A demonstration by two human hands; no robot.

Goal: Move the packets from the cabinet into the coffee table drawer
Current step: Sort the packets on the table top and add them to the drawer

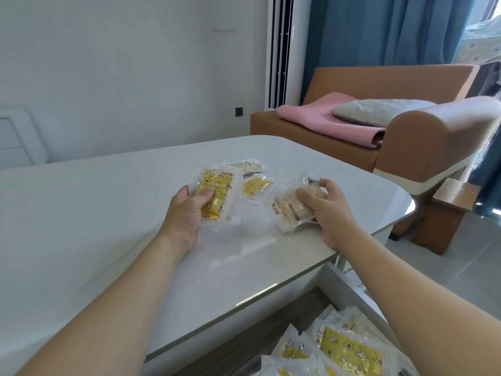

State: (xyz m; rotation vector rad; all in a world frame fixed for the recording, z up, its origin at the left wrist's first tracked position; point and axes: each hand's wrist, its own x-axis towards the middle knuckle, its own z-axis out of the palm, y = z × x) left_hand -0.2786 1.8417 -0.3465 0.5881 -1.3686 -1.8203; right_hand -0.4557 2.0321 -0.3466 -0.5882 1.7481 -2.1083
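While both arms reach over the smooth, shiny white table (108,213), each hand holds a crinkly see-through packet. The left hand (187,213) is curled around a flat yellow packet (217,198) with little stars on it, thumb on top. The right hand (325,210) pinches a pale packet (291,210) with a bumpy beige bar inside; its low end touches the table. Two more packets lie flat between and behind the hands: a small yellow one (256,185) and a pale one (249,166). The table has round corners, and its left side is bare. Below its near edge the drawer (349,291) is open, with a heap of shiny packets (349,348) in it. A brown sofa (433,137) with a soft pink blanket (325,118) stands past the table's far corner.
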